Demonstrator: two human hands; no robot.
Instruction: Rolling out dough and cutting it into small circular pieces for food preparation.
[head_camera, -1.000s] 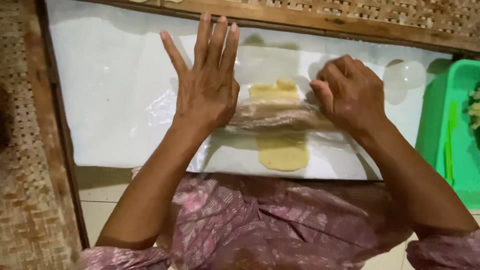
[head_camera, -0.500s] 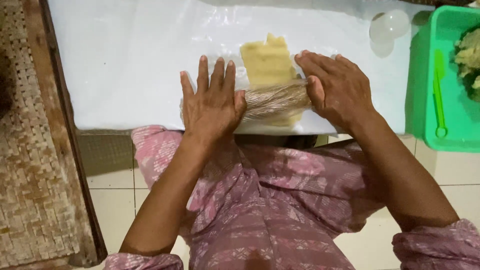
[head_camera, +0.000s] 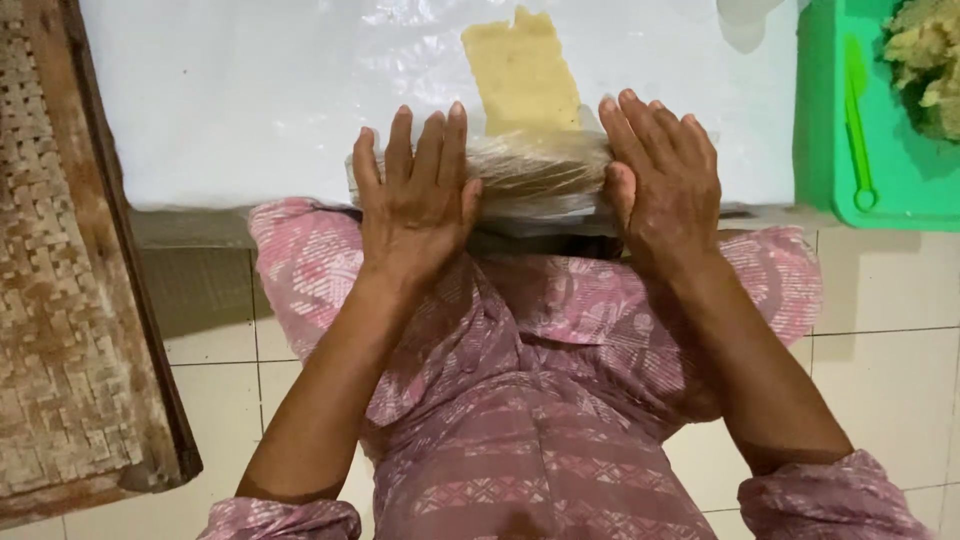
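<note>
Pale tiled floor (head_camera: 880, 300), woven rattan panel (head_camera: 60, 300) in wooden frame at left.

A: We note the dough (head_camera: 522, 75) is pale yellow; the sheet (head_camera: 250, 100) under it is white.

B: We confirm. The tray (head_camera: 815, 120) and spatula (head_camera: 858, 130) are green, the dress (head_camera: 540, 400) pink patterned, the mat (head_camera: 50, 300) woven tan.
</note>
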